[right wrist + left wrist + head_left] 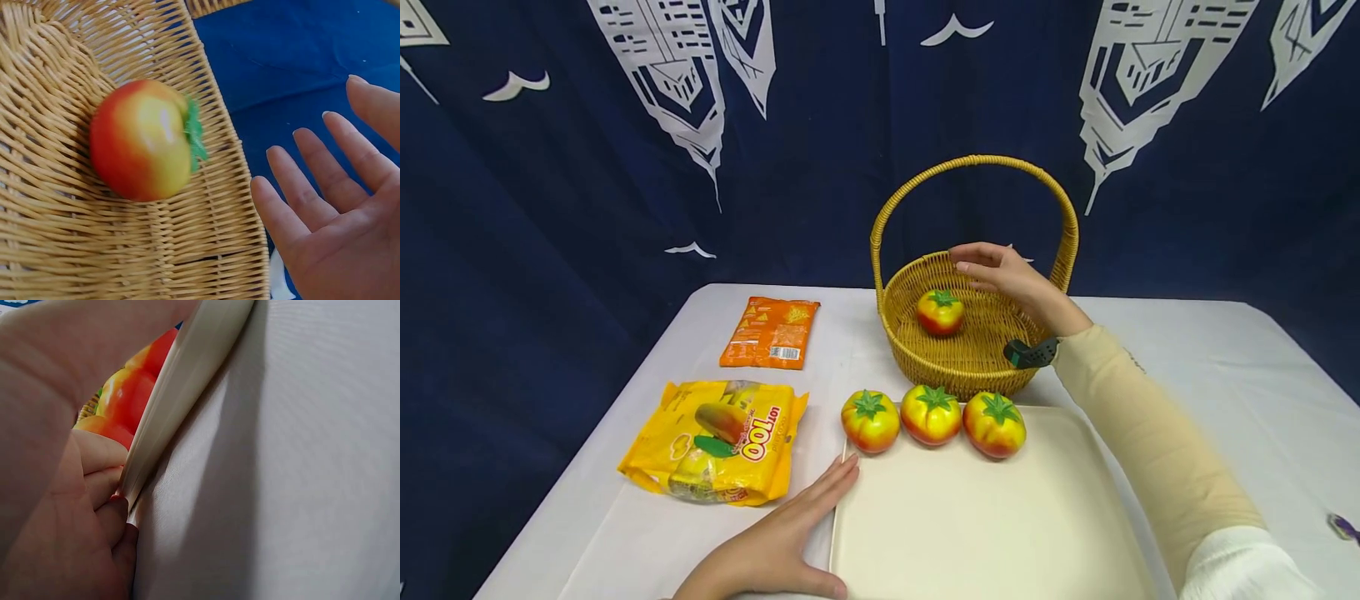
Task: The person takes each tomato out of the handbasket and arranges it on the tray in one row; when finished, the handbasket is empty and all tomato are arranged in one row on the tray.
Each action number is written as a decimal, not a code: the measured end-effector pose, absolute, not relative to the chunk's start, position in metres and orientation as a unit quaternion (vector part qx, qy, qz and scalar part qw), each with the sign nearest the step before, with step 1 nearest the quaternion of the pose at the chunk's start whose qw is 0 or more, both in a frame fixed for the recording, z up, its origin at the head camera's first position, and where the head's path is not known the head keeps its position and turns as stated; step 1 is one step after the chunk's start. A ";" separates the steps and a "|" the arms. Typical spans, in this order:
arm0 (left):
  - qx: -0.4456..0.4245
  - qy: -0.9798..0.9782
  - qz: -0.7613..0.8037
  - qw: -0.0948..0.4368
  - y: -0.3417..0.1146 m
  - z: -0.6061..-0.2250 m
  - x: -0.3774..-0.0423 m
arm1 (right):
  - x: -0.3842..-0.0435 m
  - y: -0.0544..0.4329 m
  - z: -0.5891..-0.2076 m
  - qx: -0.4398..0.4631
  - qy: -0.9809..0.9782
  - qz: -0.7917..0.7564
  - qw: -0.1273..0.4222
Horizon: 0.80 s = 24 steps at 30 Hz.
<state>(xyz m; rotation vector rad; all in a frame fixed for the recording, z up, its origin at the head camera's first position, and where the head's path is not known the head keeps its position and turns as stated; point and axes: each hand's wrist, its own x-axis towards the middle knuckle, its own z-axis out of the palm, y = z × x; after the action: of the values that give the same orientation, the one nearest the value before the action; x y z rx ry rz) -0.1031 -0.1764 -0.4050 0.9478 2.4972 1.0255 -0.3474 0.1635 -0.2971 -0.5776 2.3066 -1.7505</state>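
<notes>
My right hand [1006, 273] hovers over the wicker basket [970, 373], fingers extended and holding nothing. Inside the basket lies one red-and-yellow tomato [940, 313] with a green leafy top; the right wrist view shows this tomato [145, 140] a short way from the fingertips of the right hand [337, 212]. Three more tomatoes, left [870, 422], middle [931, 415] and right [994, 425], sit in a row along the far edge of a cream tray [985, 525]. My left hand [782, 533] rests against the tray's left edge, fingers and thumb spread along the rim.
Left of the tray lies a yellow snack bag [715, 442], with an orange packet [771, 333] behind it. The basket's tall handle [973, 160] arches above it. A small purple object [1343, 528] is at the right. A dark blue patterned curtain [820, 167] hangs behind the white table [1165, 350].
</notes>
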 end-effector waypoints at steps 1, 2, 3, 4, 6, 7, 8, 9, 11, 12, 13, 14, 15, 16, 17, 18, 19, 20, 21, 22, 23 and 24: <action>0.328 0.864 0.355 0.139 -0.176 -0.405 -0.103 | -0.348 0.163 -0.300 -0.194 0.777 -0.591 0.097; 0.328 0.864 0.355 0.139 -0.176 -0.405 -0.103 | -0.349 0.163 -0.302 -0.194 0.777 -0.591 0.099; 0.328 0.864 0.355 0.139 -0.176 -0.405 -0.103 | -0.350 0.162 -0.304 -0.195 0.777 -0.590 0.101; 0.328 0.864 0.355 0.139 -0.176 -0.405 -0.103 | -0.351 0.162 -0.306 -0.196 0.776 -0.590 0.101; 0.328 0.864 0.356 0.140 -0.177 -0.404 -0.103 | -0.352 0.161 -0.308 -0.200 0.781 -0.582 0.106; 0.328 0.863 0.357 0.142 -0.177 -0.404 -0.103 | -0.353 0.161 -0.308 -0.200 0.785 -0.575 0.110; 0.327 0.863 0.358 0.142 -0.177 -0.404 -0.103 | -0.354 0.160 -0.309 -0.201 0.791 -0.567 0.113; 0.327 0.863 0.358 0.144 -0.177 -0.404 -0.103 | -0.355 0.160 -0.310 -0.202 0.796 -0.559 0.117; 0.326 0.864 0.356 0.144 -0.177 -0.404 -0.103 | -0.356 0.159 -0.311 -0.206 0.805 -0.540 0.131; 0.325 0.864 0.355 0.145 -0.177 -0.404 -0.103 | -0.357 0.159 -0.312 -0.211 0.809 -0.530 0.139; 0.324 0.865 0.354 0.146 -0.177 -0.404 -0.103 | -0.359 0.159 -0.313 -0.216 0.811 -0.524 0.146; 0.324 0.865 0.353 0.147 -0.177 -0.404 -0.103 | -0.360 0.158 -0.315 -0.223 0.811 -0.518 0.154; 0.323 0.865 0.354 0.149 -0.177 -0.404 -0.103 | -0.361 0.158 -0.316 -0.230 0.811 -0.513 0.162; 0.323 0.865 0.353 0.150 -0.177 -0.404 -0.103 | -0.361 0.158 -0.317 -0.238 0.811 -0.506 0.170; 0.322 0.865 0.354 0.150 -0.177 -0.404 -0.104 | -0.362 0.158 -0.318 -0.245 0.812 -0.500 0.177; 0.321 0.865 0.356 0.152 -0.176 -0.404 -0.104 | -0.363 0.157 -0.319 -0.251 0.811 -0.495 0.183; 0.321 0.864 0.357 0.153 -0.176 -0.404 -0.104 | -0.364 0.157 -0.320 -0.254 0.811 -0.492 0.188; 0.320 0.864 0.358 0.153 -0.176 -0.404 -0.103 | -0.364 0.157 -0.321 -0.258 0.811 -0.489 0.192; 0.320 0.863 0.359 0.154 -0.176 -0.404 -0.103 | -0.365 0.156 -0.321 -0.261 0.811 -0.486 0.196; 0.320 0.863 0.359 0.153 -0.176 -0.404 -0.103 | -0.366 0.156 -0.322 -0.263 0.810 -0.484 0.199; 0.320 0.863 0.359 0.152 -0.176 -0.404 -0.103 | -0.367 0.156 -0.323 -0.266 0.811 -0.480 0.201; 0.321 0.863 0.360 0.152 -0.177 -0.404 -0.103 | -0.368 0.155 -0.323 -0.267 0.812 -0.477 0.204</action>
<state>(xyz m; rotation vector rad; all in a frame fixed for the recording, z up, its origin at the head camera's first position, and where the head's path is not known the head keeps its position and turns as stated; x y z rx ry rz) -0.1034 -0.1765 -0.4040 0.9200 2.4774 1.0327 -0.3675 0.1555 -0.3235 -0.7452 2.2639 -1.3317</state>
